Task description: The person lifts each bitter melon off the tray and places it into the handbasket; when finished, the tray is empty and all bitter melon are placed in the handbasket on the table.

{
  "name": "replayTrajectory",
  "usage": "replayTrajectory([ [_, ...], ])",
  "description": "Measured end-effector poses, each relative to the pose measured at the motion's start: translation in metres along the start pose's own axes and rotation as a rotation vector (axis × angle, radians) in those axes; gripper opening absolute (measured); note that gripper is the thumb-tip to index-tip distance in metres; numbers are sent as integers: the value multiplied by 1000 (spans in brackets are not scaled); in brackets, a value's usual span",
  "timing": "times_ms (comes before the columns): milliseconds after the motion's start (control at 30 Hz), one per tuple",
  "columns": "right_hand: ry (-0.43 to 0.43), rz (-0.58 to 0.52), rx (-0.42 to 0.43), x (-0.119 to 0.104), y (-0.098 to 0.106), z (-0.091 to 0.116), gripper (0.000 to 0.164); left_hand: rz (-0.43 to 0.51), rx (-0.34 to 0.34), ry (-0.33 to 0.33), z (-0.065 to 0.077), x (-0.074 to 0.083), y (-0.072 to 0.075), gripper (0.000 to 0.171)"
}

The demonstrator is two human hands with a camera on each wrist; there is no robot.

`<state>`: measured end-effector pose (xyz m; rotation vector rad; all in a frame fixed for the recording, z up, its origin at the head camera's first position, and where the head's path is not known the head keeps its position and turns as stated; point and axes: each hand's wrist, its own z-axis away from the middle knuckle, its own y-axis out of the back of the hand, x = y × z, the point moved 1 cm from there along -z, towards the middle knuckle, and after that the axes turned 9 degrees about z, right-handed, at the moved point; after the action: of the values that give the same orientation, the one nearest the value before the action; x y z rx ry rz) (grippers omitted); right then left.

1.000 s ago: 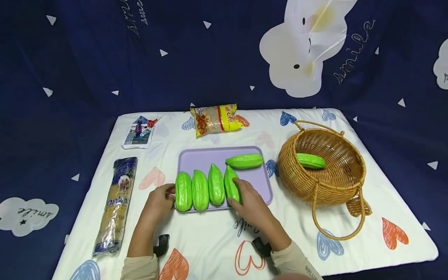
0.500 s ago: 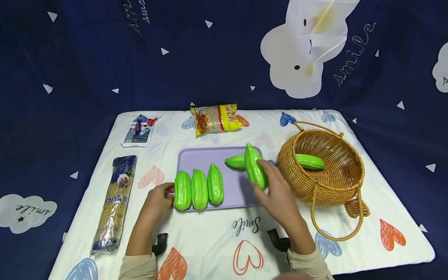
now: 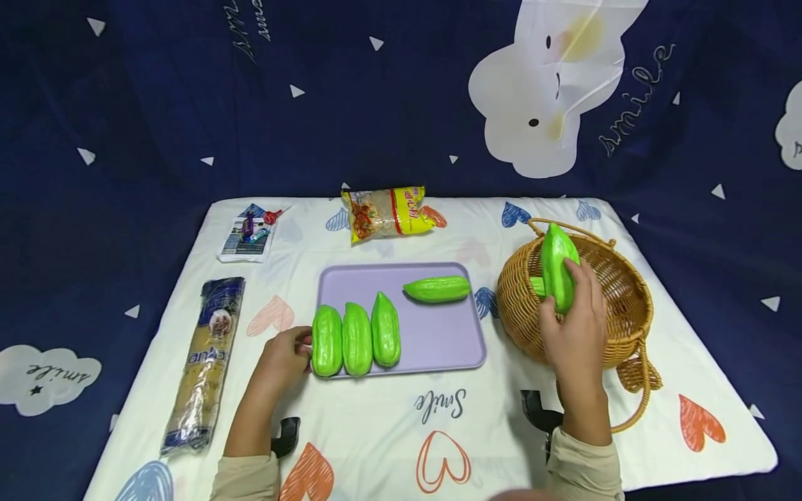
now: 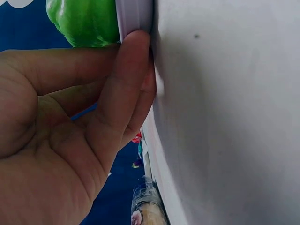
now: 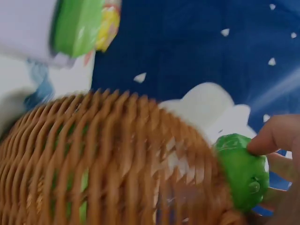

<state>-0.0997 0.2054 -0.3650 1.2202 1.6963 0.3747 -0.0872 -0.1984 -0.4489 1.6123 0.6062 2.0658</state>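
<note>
My right hand (image 3: 579, 316) grips a bright green, ridged bitter melon (image 3: 556, 268), pointed end up, over the wicker basket (image 3: 523, 316). In the right wrist view, that bitter melon (image 5: 241, 171) shows at the basket's rim. Another bitter melon (image 3: 537, 286) inside the basket is partly hidden behind the held one. The left hand (image 3: 285, 358) holds the left edge of a lilac tray (image 3: 438, 341); a fingertip (image 4: 136, 44) meets the tray's wall in the left wrist view. On the tray, three bitter melons (image 3: 358, 341) lie side by side at left, and one (image 3: 437, 289) lies crosswise at upper right.
Left of the tray lies a long pasta packet (image 3: 207, 362). A flat white-and-blue packet (image 3: 246, 240) with small wrapped sweets is at back left. Behind the tray sits a yellow food bag (image 3: 388, 212). One basket handle (image 3: 635, 417) hangs toward the front.
My right hand has lifted the rightmost bitter melon of the row off the tray and carried it right, over the basket. The left hand stays at the tray's edge.
</note>
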Motion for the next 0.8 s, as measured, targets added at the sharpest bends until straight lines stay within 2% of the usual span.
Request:
replayTrajectory([
  [200,-53,124,-81,10,-3,-1,57,-6,-10,-1,1,2,1,38],
  [433,-65,140,-108,12,-3,-3,55,-13,-6,6,0,0,0,38],
  [533,-53,135,-78,11,-4,-1,52,-10,-13,16,-1,0,-1,39],
  [600,-13,112,-28,9,-8,1,50,-8,-15,18,-1,0,-1,39],
  [700,101,48,40,0,-19,8,46,-12,-17,24,-1,0,-1,39],
  [800,237,-18,17,-18,-37,19,44,-15,-14,28,-1,0,-1,39],
])
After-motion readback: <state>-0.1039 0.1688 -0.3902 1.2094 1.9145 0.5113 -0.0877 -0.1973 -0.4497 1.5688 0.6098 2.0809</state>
